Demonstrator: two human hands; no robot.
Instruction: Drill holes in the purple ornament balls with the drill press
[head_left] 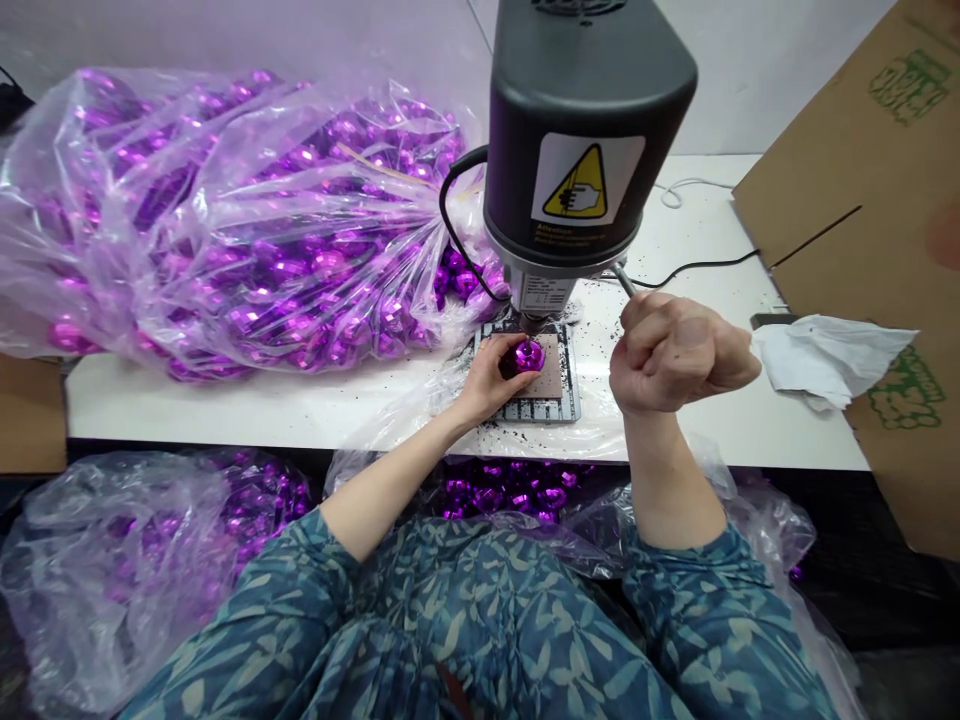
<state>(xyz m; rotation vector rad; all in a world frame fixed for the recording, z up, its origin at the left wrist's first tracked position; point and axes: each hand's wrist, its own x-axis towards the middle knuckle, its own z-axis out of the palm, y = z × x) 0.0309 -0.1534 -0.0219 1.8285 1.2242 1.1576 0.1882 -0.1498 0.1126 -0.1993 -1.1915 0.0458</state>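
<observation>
Beneath the drill press (pixel 577 130), my left hand (pixel 491 380) grips a shiny purple faceted ball (pixel 529 355) between thumb and fingers. A brown square board (pixel 551 375) lies under the ball, on the grey slotted base (pixel 566 408). The chuck (pixel 532 322) is right above the ball; whether the bit touches it I cannot tell. My right hand (pixel 675 355) is closed in a fist around the drill press's feed lever (pixel 624 280), whose far end is hidden in the fingers.
A large clear bag (pixel 247 230) of purple balls covers the table's left side. Open plastic with more purple balls (pixel 517 490) hangs below the front edge. Another bag (pixel 150 560) sits lower left. White tissue (pixel 825 355) and a cardboard box (pixel 847 200) stand right. Dark shavings surround the base.
</observation>
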